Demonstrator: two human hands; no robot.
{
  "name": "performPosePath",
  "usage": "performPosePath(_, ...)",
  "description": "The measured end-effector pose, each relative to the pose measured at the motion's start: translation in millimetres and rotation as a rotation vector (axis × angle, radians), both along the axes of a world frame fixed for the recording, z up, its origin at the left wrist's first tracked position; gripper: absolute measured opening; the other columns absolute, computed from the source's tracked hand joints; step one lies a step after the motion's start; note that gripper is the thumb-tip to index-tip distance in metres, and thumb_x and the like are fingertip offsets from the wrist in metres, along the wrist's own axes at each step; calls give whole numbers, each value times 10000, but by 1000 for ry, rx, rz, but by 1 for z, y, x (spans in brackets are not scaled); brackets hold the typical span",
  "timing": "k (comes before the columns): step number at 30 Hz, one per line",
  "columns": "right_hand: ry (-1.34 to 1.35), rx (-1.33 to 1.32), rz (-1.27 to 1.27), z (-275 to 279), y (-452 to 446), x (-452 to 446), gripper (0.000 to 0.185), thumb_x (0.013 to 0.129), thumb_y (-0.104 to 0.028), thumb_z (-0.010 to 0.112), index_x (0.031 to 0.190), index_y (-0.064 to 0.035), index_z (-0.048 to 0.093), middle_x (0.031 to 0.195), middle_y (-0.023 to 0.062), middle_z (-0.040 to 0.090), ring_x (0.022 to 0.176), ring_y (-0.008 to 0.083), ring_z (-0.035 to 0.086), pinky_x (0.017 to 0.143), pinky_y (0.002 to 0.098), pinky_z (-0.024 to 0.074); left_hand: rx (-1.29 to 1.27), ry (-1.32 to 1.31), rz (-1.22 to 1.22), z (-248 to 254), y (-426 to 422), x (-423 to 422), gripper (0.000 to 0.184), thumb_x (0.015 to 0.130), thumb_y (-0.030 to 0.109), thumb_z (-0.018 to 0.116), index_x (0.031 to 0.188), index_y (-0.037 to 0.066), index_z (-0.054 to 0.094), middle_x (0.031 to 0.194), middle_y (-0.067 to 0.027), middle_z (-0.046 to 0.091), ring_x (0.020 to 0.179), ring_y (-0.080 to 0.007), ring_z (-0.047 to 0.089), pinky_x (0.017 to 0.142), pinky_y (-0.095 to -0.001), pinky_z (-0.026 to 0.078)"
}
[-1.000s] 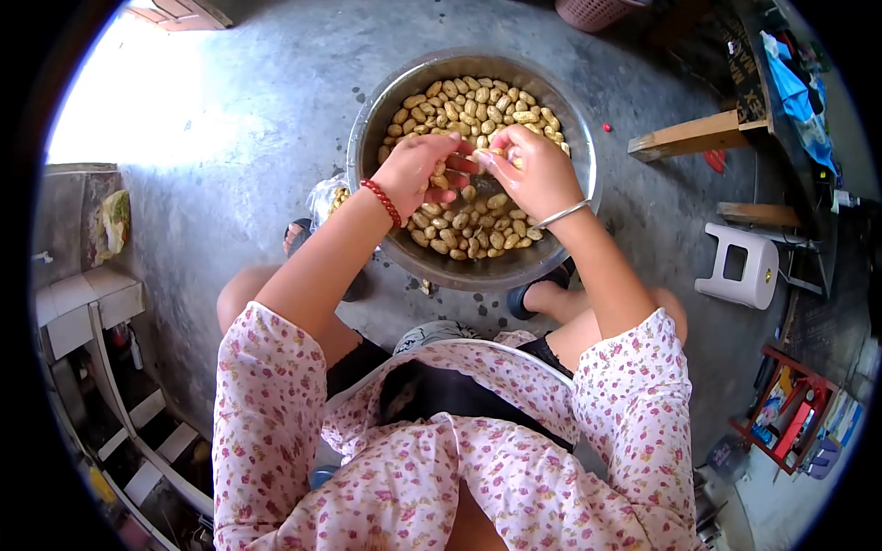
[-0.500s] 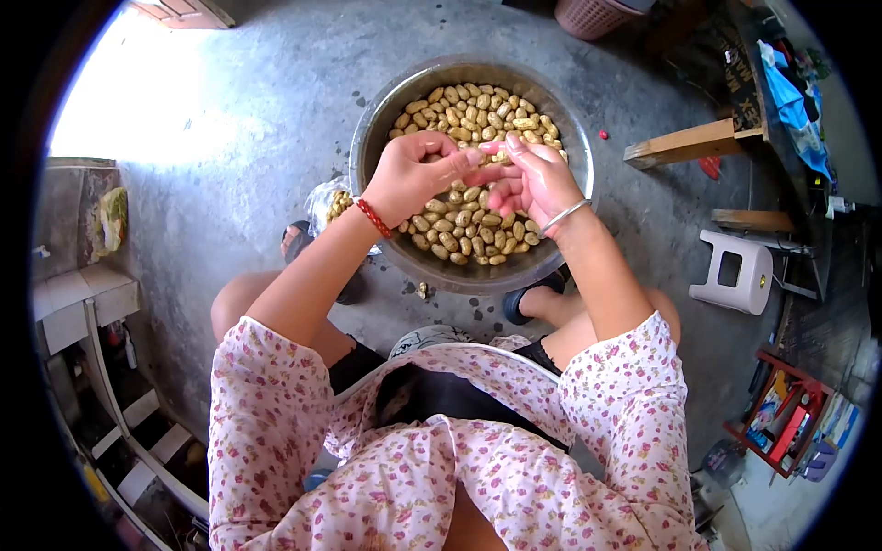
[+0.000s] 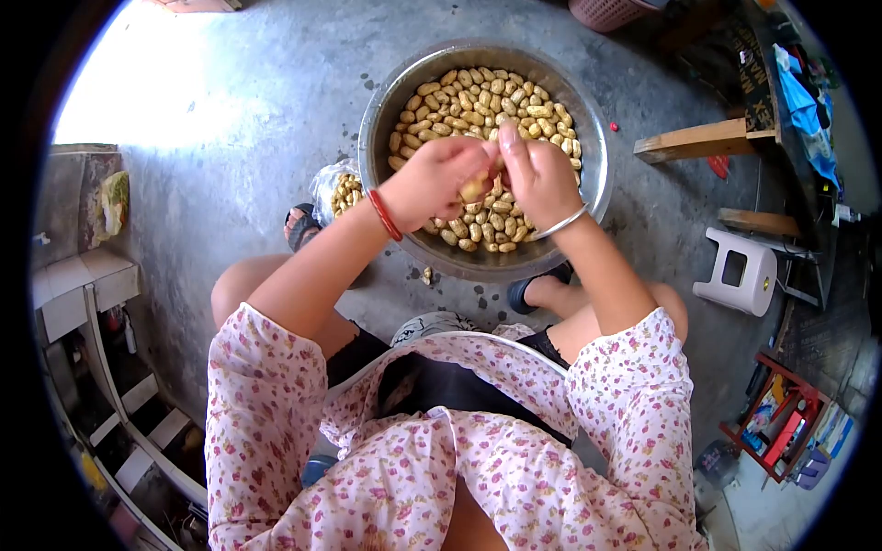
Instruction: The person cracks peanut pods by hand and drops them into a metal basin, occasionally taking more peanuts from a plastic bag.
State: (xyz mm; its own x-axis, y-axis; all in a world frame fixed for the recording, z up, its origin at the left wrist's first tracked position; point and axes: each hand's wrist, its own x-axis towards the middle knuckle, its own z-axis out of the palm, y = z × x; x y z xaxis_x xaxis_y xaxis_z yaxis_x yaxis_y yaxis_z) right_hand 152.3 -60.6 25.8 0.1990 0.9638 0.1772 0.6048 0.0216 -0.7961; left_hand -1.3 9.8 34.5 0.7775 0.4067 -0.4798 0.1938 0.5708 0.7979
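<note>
A wide metal basin (image 3: 595, 174) on the floor holds many unshelled peanuts (image 3: 478, 96). Above its middle, my left hand (image 3: 439, 184), with a red bracelet at the wrist, is curled around a yellowish peanut (image 3: 473, 189), slightly blurred. My right hand (image 3: 542, 180), wearing a silver bangle, meets it at the fingertips. Its fingers are bent and its thumb points up; whatever they may hold is hidden. A clear plastic bag (image 3: 324, 188) with more peanuts lies against the basin's left side.
A pale plastic stool (image 3: 761, 275) stands at the right, below a wooden beam (image 3: 694, 140). A pink basket (image 3: 602, 13) is at the top. A red rack (image 3: 781, 418) holds items at lower right. Shelving (image 3: 110, 367) lines the left edge. My feet flank the basin.
My hands have come together from a looser, more open pose, and the fingers have curled in. The peanut now shows at my left fingers. The view has shifted slightly.
</note>
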Motion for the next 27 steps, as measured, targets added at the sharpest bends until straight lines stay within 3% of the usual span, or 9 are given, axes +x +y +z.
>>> performPosePath(3, -297, 252, 14, 11, -2, -6, 439, 953, -290, 430, 630, -64, 623, 544, 139, 563, 473, 307, 549, 454, 394, 426, -420, -228, -79, -1, 11, -5, 299, 956, 341, 496, 872, 57, 536, 660, 9, 493, 525, -70, 441, 404, -221, 339)
performPosePath(6, -237, -47, -82, 9, 1, -4, 483, 949, -330, 438, 591, -38, 580, 541, 134, 560, 473, 284, 542, 448, 380, 420, 604, 46, -23, 9, -4, 5, 312, 963, 314, 496, 843, 28, 528, 638, -2, 498, 527, -101, 472, 440, -269, 379)
performPosePath(9, 895, -515, -244, 5, 8, -5, 514, 933, -375, 448, 588, -20, 584, 510, 150, 522, 457, 279, 512, 464, 374, 412, 1241, 17, 31, -12, -3, 6, 326, 970, 295, 485, 823, 6, 516, 621, -11, 505, 540, -114, 499, 482, -297, 403)
performPosePath(10, 575, -360, -182, -4, 7, -2, 528, 917, -400, 458, 604, 2, 598, 512, 168, 527, 463, 256, 511, 491, 371, 413, 967, -17, -8, -18, -8, 5, 289, 1000, 309, 404, 880, 60, 488, 698, -3, 486, 536, -90, 444, 416, -224, 362)
performPosePath(13, 445, -223, -184, -9, 9, -4, 531, 921, -394, 457, 619, 17, 606, 523, 157, 567, 479, 247, 540, 511, 365, 419, -27, -112, 74, 11, -17, 4, 347, 993, 392, 385, 867, 84, 484, 681, -4, 461, 513, -80, 394, 399, -206, 310)
performPosePath(14, 313, -222, -183, -2, 9, -6, 528, 924, -384, 456, 617, 20, 604, 526, 145, 589, 478, 243, 564, 510, 354, 437, -116, -105, 126, 21, -19, 5, 412, 970, 494, 365, 863, 114, 484, 676, -1, 441, 518, -70, 363, 398, -185, 266)
performPosePath(17, 354, -150, -223, 13, 5, -27, 477, 933, -329, 465, 590, -22, 593, 501, 125, 568, 475, 302, 572, 493, 376, 461, -229, -89, 261, 11, -14, 11, 503, 958, 543, 334, 801, 89, 484, 653, -11, 457, 536, -93, 398, 408, -214, 288)
performPosePath(21, -402, 204, -94, -4, 3, -28, 349, 882, -254, 531, 578, -83, 549, 533, 87, 550, 455, 267, 539, 448, 371, 430, -127, 145, 322, 11, -11, 15, 351, 963, 445, 391, 836, 143, 516, 674, 24, 461, 545, -75, 405, 386, -195, 268)
performPosePath(27, -609, 441, -77, -14, 13, -12, 310, 869, -226, 563, 583, -108, 542, 520, 46, 534, 435, 240, 519, 420, 328, 414, 84, 328, 265, 4, -2, 24, 416, 972, 404, 368, 773, 85, 546, 613, -36, 496, 528, -161, 476, 443, -311, 389)
